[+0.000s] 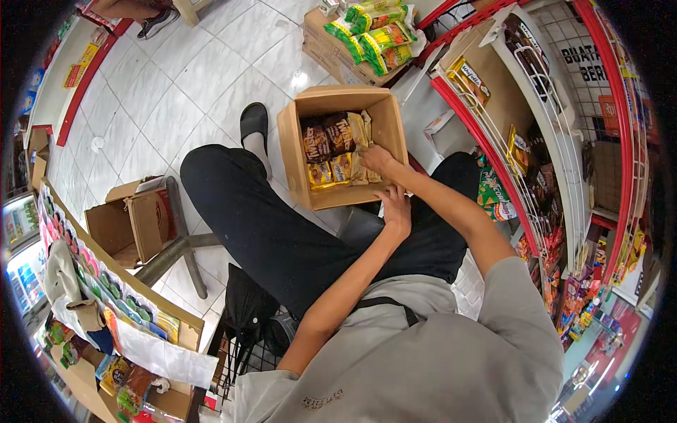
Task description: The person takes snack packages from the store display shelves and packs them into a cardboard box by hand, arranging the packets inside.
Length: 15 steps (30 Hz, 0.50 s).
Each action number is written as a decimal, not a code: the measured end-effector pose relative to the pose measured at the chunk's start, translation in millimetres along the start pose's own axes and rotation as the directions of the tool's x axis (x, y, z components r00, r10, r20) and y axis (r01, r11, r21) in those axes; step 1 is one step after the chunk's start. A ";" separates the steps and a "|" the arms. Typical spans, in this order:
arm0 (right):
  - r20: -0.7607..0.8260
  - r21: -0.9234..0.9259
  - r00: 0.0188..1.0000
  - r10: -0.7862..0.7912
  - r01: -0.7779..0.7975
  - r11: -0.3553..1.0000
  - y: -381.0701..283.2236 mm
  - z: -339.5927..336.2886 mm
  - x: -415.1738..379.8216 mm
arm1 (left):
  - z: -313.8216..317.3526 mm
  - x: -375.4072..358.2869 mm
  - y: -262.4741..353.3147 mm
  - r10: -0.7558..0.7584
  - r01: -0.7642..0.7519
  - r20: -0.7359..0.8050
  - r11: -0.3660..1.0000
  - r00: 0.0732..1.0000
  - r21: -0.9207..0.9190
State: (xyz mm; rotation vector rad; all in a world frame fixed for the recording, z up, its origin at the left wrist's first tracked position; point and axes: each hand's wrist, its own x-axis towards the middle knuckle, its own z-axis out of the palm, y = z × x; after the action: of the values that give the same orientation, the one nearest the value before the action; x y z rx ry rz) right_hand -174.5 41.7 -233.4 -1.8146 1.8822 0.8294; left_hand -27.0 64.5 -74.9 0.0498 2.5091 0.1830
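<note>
An open cardboard box (293, 141) stands on the white tiled floor between my legs. It holds dark brown snack packets (328, 137) and yellow ones (330, 171), standing in rows. My right hand (379, 161) reaches into the box's right side, fingers closed on a pale snack packet (365, 128) beside the brown ones. My left hand (396, 208) is curled on the near right corner of the box rim. Both forearms are bare, and I wear a grey shirt and dark trousers.
A red-edged wire shelf rack (543, 141) with hanging snack packets stands close on the right. Green packets (374, 32) lie on another carton at the top. An open empty carton (130, 222) and metal stool legs (176, 250) are on the left. A display of goods (106, 310) stands at the lower left.
</note>
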 end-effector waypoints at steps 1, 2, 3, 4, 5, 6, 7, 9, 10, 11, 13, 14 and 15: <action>0.044 -0.014 0.999 0.001 -0.001 1.000 -2.9 3.3 3.0 | 0.7 0.0 -0.6 -0.001 0.001 0.001 1.000 1.000 0.001; 0.089 -0.027 0.996 0.004 -0.001 1.000 -5.5 7.2 4.9 | 1.6 -0.3 -0.7 0.009 -0.009 -0.004 1.000 1.000 0.008; 0.089 -0.024 0.996 0.004 -0.002 1.000 -6.9 -0.1 3.0 | 1.7 -0.8 -0.8 0.020 -0.020 -0.010 1.000 1.000 0.014; 0.092 -0.074 0.995 -0.030 0.037 0.997 -7.5 -17.0 -1.1 | 1.7 -0.9 -0.6 0.033 -0.033 -0.016 0.999 0.999 0.021; 0.097 -0.122 0.993 -0.063 0.074 0.990 -8.3 -34.3 -6.2 | 4.0 -0.3 0.3 0.037 -0.037 -0.015 0.999 0.999 0.024; 0.102 -0.169 0.990 -0.096 0.112 0.979 -9.3 -32.6 -5.7 | 7.8 1.1 0.8 0.040 -0.039 -0.044 0.999 0.998 0.027; 0.103 -0.165 0.990 -0.093 0.109 0.980 -10.8 -30.5 -6.1 | 11.7 2.1 1.5 0.043 -0.041 -0.072 0.999 0.996 0.029; 0.109 -0.134 0.989 -0.095 0.109 0.985 -15.1 -18.7 0.8 | 15.2 1.8 2.0 0.051 -0.048 -0.097 0.998 0.994 0.037; 0.112 -0.121 0.989 -0.096 0.110 0.987 -15.6 -11.7 6.7 | 12.8 1.5 0.8 0.046 -0.043 -0.083 0.998 0.995 0.036; 0.112 -0.119 0.989 -0.097 0.110 0.987 -15.2 -5.0 14.0 | 10.4 1.0 0.2 0.039 -0.037 -0.069 0.999 0.997 0.031; 0.348 -0.028 0.936 -0.046 0.059 0.998 -11.0 2.6 28.4 | 8.8 1.4 1.5 0.030 -0.029 -0.055 0.999 0.998 0.021; 0.460 0.011 0.887 -0.026 0.023 1.000 -9.7 5.8 31.5 | 8.0 1.8 2.6 0.026 -0.025 -0.037 1.000 0.999 0.009; 0.461 0.010 0.887 -0.022 0.020 1.000 -8.7 3.7 29.5 | 6.9 2.7 3.1 0.022 -0.022 -0.020 1.000 1.000 -0.001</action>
State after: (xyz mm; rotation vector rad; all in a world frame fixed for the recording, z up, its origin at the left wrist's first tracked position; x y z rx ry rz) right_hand -168.7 22.0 -256.6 -1.4623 1.5497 1.1308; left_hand -25.1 68.6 -81.5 0.0754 2.5296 0.1951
